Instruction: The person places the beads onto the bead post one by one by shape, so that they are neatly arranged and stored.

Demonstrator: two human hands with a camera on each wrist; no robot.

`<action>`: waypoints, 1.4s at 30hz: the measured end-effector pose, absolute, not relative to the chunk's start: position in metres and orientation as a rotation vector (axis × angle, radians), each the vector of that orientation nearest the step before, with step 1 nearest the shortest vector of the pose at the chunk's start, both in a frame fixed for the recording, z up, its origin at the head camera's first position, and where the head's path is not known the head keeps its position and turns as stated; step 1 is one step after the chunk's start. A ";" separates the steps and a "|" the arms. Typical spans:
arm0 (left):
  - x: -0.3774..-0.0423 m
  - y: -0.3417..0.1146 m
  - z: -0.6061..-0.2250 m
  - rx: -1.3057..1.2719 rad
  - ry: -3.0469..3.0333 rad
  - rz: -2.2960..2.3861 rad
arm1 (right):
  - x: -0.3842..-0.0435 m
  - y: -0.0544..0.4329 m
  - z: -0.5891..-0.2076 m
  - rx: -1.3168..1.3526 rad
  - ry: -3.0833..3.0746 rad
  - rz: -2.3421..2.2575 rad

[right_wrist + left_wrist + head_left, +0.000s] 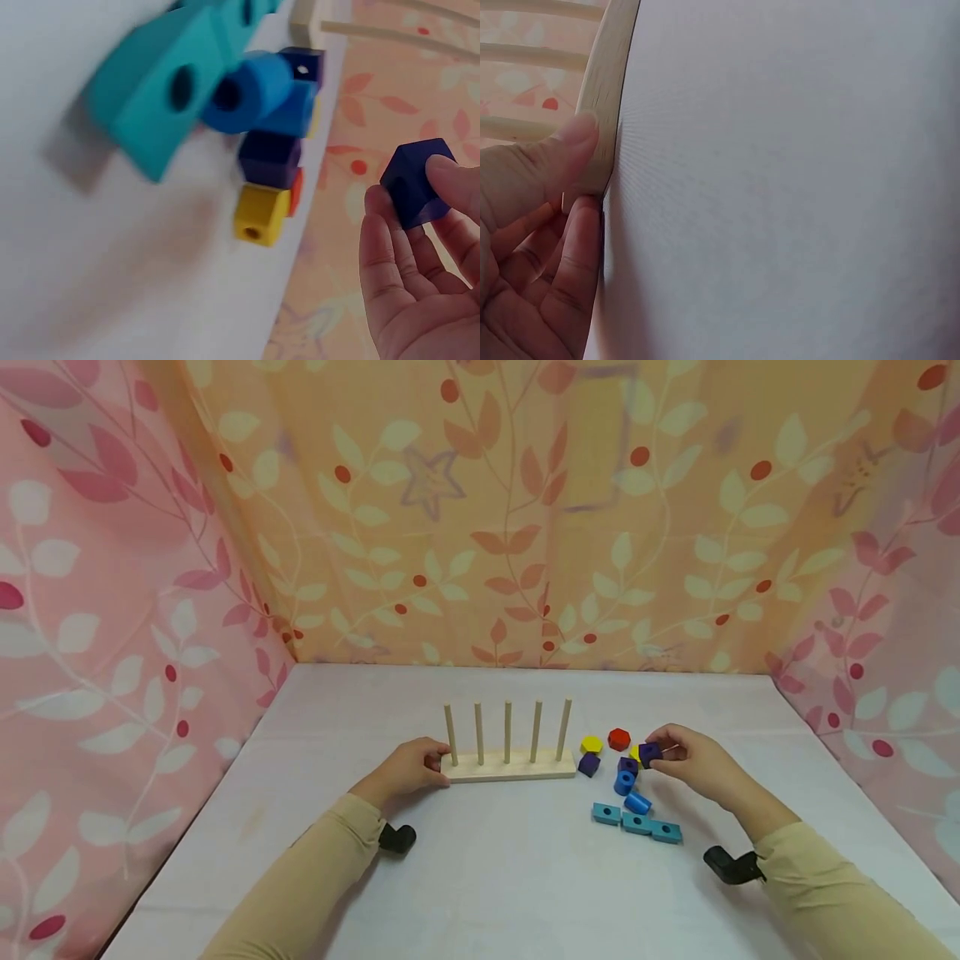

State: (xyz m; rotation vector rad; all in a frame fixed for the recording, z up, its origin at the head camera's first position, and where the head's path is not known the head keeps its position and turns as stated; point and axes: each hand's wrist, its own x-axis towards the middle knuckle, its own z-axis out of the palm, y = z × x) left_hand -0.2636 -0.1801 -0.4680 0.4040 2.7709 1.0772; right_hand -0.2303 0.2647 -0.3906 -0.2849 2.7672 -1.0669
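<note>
Purple block [650,755] sits pinched between thumb and fingers of the right hand [693,762], held above the tabletop [495,868], right of the rack [517,769]. The left hand [408,768] grips the rack's left end. The rack is pale grained wood with five upright round pegs. Near its right end lie faceted yellow blocks [591,745], a red block [618,740], blue cylinders [637,802] and holed teal slabs [606,814]. White tabletop stretches between the forearms; its far edge meets a floral curtain [480,527].
</note>
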 end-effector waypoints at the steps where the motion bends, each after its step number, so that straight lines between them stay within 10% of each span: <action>1: -0.264 -0.180 -0.468 0.402 2.769 1.076 | -0.231 0.262 -0.386 -0.295 2.766 -1.080; 19: -0.262 -0.190 -0.472 0.419 2.639 1.206 | -0.246 0.179 -0.314 -0.613 2.696 -1.429; 42: -0.254 -0.185 -0.475 0.317 2.618 1.360 | -0.252 0.050 -0.321 -0.842 2.356 -1.802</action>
